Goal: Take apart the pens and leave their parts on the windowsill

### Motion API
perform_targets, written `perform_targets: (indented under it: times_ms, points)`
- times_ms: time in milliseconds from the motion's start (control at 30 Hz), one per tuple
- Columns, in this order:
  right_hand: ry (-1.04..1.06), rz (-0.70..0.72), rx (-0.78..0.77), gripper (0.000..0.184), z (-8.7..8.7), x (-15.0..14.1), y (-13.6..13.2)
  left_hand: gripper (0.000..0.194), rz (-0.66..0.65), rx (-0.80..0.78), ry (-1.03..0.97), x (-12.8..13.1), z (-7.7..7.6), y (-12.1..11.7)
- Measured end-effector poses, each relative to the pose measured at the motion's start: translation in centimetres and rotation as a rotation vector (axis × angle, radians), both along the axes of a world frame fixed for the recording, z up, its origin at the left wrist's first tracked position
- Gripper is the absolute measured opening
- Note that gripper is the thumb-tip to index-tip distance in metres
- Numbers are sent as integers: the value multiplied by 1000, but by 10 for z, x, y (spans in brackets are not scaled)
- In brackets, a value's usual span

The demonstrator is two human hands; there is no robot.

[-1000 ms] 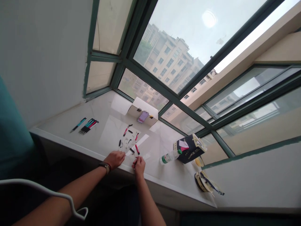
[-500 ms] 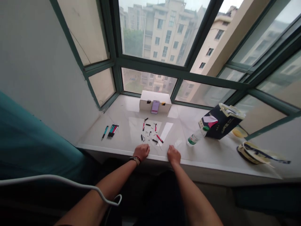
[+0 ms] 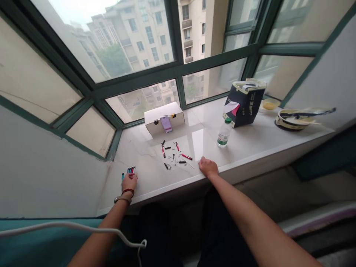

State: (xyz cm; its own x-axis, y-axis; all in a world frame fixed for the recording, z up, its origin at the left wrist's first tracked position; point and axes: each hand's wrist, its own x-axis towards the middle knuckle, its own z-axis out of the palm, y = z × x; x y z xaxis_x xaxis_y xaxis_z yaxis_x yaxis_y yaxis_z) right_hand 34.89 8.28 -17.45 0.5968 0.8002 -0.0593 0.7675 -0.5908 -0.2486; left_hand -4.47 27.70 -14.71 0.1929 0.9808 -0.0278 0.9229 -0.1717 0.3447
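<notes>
My left hand [image 3: 129, 181] is over a row of click pens [image 3: 131, 170] at the left of the sill. Their upper ends show beyond my fingers, in teal, red and white with black. The back of the hand hides most of the grip, so I cannot see whether a pen is held. My right hand [image 3: 208, 167] rests closed near the front edge, with nothing visible in it. Between the hands lie scattered pen parts: a red barrel [image 3: 187, 157], another red barrel [image 3: 163, 152], a black grip [image 3: 166, 166], and several small bits too tiny to name.
A white box [image 3: 178, 118] with a purple phone-like item [image 3: 166, 125] leaning on it stands by the window. To the right are a green-capped bottle [image 3: 223, 134], a dark carton bag [image 3: 246, 107], a yellowish bowl [image 3: 269, 105] and a round dark-banded container [image 3: 289, 120]. A white cable [image 3: 83, 227] crosses low at left.
My left hand has moved left from the front edge by the scattered parts to the row of pens. My right hand stays closed near the edge. The view has turned.
</notes>
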Motion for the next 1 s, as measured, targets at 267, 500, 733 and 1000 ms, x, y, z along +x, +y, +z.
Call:
perform_targets:
  times_ms: [267, 500, 733, 1000]
  points:
    - [17, -2, 23, 29, 1, 0, 0, 22, 248, 74, 198, -39, -3, 30]
    - [0, -2, 12, 29, 1, 0, 0, 26, 111, 48, 224, -39, -8, 25]
    - [30, -7, -12, 31, 7, -2, 0, 37, -92, -35, 335, -33, -2, 26]
    - [36, -13, -26, 30, 12, -3, -1, 33, -33, -159, 336, -28, -1, 34]
